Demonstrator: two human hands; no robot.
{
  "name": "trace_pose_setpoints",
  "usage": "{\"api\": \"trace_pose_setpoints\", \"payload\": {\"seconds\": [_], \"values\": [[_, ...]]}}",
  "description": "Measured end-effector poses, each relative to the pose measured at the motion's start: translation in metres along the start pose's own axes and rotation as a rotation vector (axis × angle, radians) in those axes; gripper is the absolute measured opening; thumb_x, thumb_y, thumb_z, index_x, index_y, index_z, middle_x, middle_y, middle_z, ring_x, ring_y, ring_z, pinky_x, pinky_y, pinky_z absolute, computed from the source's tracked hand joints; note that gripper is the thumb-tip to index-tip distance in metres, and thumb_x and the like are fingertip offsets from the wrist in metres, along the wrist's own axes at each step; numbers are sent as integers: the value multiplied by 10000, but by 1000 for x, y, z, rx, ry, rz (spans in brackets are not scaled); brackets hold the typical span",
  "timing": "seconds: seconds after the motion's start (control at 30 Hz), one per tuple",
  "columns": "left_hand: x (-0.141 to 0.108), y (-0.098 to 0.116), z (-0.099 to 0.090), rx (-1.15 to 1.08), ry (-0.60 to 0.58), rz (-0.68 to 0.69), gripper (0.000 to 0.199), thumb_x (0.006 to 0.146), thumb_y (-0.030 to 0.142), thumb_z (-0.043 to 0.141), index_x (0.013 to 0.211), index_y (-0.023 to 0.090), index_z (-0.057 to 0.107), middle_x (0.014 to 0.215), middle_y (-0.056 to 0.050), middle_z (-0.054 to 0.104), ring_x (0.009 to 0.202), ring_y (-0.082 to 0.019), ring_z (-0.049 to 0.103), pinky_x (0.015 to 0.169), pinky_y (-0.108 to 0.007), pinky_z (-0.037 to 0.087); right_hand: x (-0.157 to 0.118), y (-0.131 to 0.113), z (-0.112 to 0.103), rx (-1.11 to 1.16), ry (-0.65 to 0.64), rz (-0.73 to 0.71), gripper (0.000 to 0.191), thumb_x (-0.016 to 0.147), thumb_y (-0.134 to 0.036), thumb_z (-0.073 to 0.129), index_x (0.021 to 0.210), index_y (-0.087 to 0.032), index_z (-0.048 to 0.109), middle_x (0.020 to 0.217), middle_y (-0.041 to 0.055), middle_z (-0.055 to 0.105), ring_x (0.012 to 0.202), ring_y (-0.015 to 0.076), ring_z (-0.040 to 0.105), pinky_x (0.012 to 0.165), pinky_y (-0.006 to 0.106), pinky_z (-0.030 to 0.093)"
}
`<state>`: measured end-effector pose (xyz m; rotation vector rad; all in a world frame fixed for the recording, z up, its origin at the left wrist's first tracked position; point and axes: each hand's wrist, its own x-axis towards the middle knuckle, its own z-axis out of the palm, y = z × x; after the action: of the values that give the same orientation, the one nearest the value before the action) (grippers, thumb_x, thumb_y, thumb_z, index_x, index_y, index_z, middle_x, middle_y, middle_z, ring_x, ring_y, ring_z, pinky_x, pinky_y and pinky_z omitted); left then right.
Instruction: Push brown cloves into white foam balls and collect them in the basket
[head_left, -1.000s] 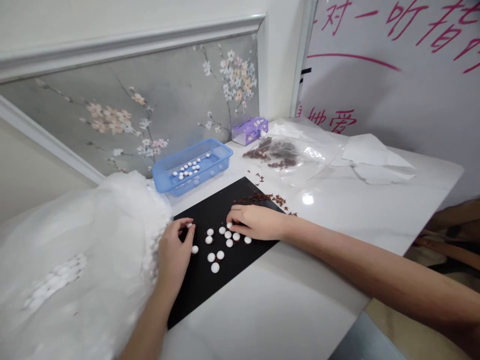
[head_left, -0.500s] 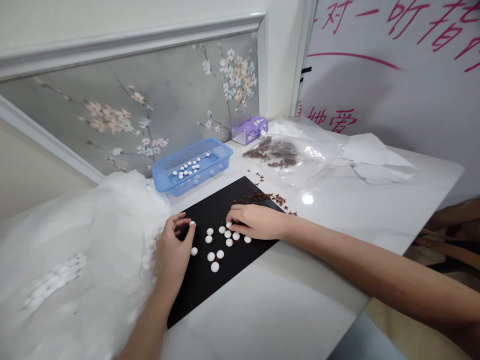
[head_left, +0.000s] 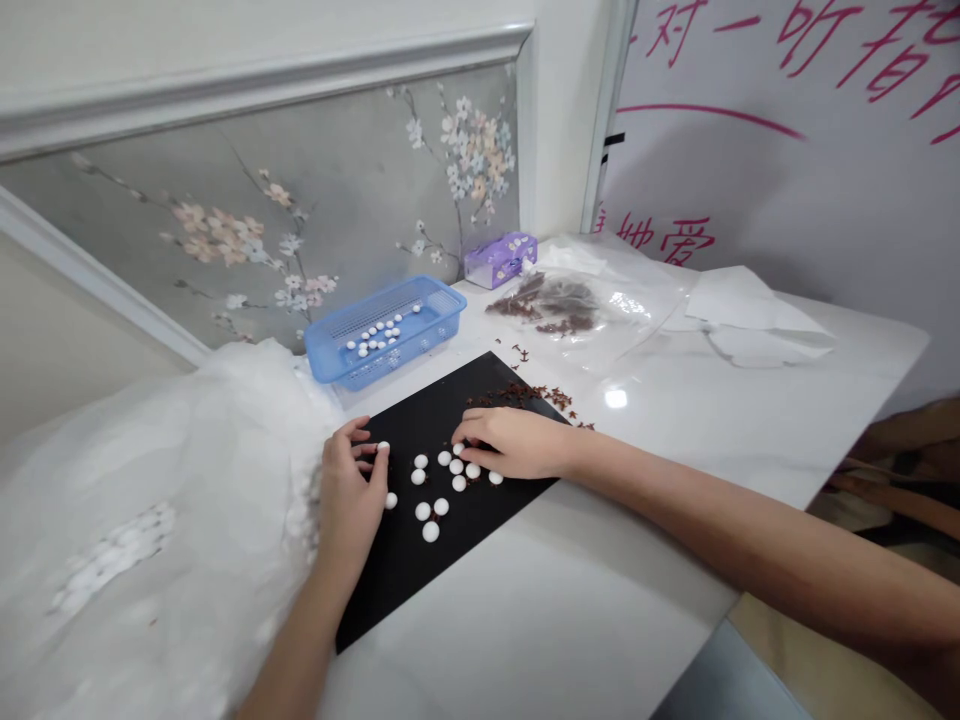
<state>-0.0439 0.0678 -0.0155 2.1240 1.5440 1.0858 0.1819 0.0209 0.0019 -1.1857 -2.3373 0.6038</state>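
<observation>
On the table lies a black mat (head_left: 405, 570) with several round white caps (head_left: 430, 532) on it, some with small brown pieces at their undersides. My left hand (head_left: 355, 490) is at the mat's left edge, thumb and fingers closed on a white cap (head_left: 383, 447). Another cap (head_left: 391, 500) lies just beside that thumb. My right hand (head_left: 506, 440) rests over the mat's right part, fingertips pinched at a white cap (head_left: 458, 450) within a cluster. Behind the right hand spread small brown star-shaped pieces (head_left: 517, 395).
A blue basket (head_left: 322, 365) with several white caps stands behind the mat. Beside it are a purple tissue box (head_left: 501, 262) and a clear bag (head_left: 630, 310) of brown pieces. A large translucent bag (head_left: 187, 450) of white caps fills the left. White paper (head_left: 750, 310) lies at right.
My left hand has shifted very slightly right and up, still with the white cap. My right hand stays at the cluster, almost unmoved.
</observation>
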Motion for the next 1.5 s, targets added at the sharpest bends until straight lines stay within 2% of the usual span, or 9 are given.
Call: {"api": "trace_pose_setpoints", "payload": {"seconds": [0.13,0.27,0.33,0.47,0.63,0.77,0.93,1.17,1.5], "values": [[0,3,-1,50,-38,89,302,769,261,506,1065,201,511,1031,-78,538,791,-181,566,699,-337,481,-2,-2,0,-5,-11,16,263,877,-153,409,1039,-146,615,1003,92,578,863,178,577,795,312,448],[0,9,-3,33,-151,143,211,766,235,490,958,214,577,956,-54,612,820,-196,560,784,-352,436,-2,-6,-2,-12,76,39,290,886,-181,396,1082,-140,605,1046,106,572,956,197,541,869,337,425],[-1,12,-4,-35,-188,99,190,747,235,509,917,215,594,933,-47,623,818,-198,559,766,-341,425,-3,-9,-2,9,83,24,348,888,-306,439,1149,-113,566,1084,132,560,1033,227,492,929,371,390],[-6,19,-5,-346,-226,-81,185,713,241,554,888,202,598,873,-29,628,818,-189,567,755,-314,428,-5,-17,7,64,43,-26,859,711,-624,572,1342,-85,348,1288,182,442,1188,295,374,1001,444,318],[-11,23,-6,-592,-302,-173,138,728,209,534,836,199,620,791,-5,649,807,-165,588,776,-275,425,-3,-24,32,33,110,-47,1016,617,-662,624,1367,-77,268,1395,197,336,1283,317,280,1047,469,243],[-10,22,-4,-707,-279,-212,127,714,206,551,794,181,646,741,-10,651,755,-154,584,732,-260,419,5,-28,42,-4,165,-69,946,624,-647,629,1323,-82,333,1317,174,436,1186,300,394,1003,439,309],[-15,26,3,-861,91,-391,77,633,206,573,668,175,634,650,14,595,665,-124,540,670,-242,406,20,-35,49,-54,195,-114,863,674,-630,598,1288,-69,366,1257,158,493,1110,284,450,945,407,368],[-18,26,6,-930,290,-462,88,577,223,571,641,173,605,673,25,548,643,-98,505,618,-224,393,33,-37,55,-197,167,-153,613,740,-579,570,1124,-104,518,1048,115,571,943,241,488,832,371,416],[-18,28,6,-927,302,-507,86,558,200,567,626,165,607,653,22,551,620,-93,497,584,-217,389,32,-41,55,-398,93,-191,279,869,-425,446,920,-176,560,922,59,541,782,180,532,599,277,409]]}}
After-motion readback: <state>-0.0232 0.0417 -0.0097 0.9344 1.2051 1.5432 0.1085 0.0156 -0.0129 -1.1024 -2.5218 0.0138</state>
